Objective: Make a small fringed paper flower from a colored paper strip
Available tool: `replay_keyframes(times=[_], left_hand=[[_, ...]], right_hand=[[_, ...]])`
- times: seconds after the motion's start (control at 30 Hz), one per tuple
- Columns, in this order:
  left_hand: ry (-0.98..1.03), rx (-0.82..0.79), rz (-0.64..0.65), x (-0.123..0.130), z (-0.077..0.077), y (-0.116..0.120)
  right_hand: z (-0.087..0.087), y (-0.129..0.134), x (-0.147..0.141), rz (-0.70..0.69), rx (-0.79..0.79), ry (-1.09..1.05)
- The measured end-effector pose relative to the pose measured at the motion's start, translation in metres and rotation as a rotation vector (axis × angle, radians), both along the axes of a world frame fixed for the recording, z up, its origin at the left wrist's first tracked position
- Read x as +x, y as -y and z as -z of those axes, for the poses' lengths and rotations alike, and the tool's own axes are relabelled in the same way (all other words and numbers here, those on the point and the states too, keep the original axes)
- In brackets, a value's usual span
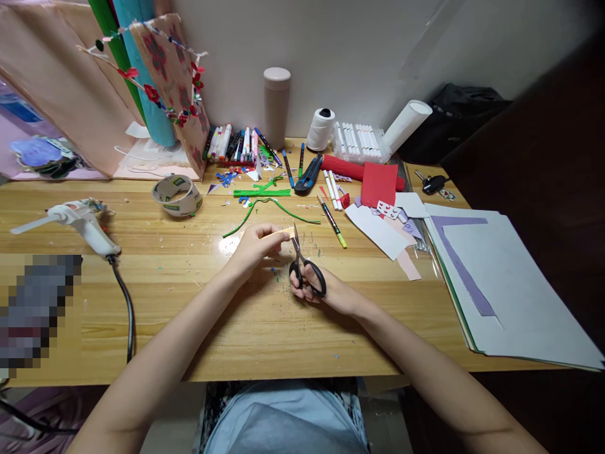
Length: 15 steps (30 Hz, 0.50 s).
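Above the tabletop (265, 340) — black-handled scissors (298, 255) meet a pale strip (291, 231).

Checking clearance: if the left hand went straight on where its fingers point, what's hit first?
Probably the scissors: their blades stand just past the left hand, by the pale strip it pinches. Exact depth is unclear.
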<state>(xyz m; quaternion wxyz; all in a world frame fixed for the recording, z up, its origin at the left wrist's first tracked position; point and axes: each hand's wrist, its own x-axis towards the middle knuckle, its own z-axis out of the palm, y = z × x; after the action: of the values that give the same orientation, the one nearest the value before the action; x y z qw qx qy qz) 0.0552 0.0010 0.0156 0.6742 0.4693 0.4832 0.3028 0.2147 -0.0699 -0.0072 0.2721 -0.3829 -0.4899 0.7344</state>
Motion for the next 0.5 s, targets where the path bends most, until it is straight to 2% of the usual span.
replay_keyframes(times=[0.5], left_hand=[[0.024,-0.032,-0.012,0.0009,-0.0045,0.0023]], right_hand=[[0.0001,-0.0012,0.0005,0.038,-0.01,0.004]])
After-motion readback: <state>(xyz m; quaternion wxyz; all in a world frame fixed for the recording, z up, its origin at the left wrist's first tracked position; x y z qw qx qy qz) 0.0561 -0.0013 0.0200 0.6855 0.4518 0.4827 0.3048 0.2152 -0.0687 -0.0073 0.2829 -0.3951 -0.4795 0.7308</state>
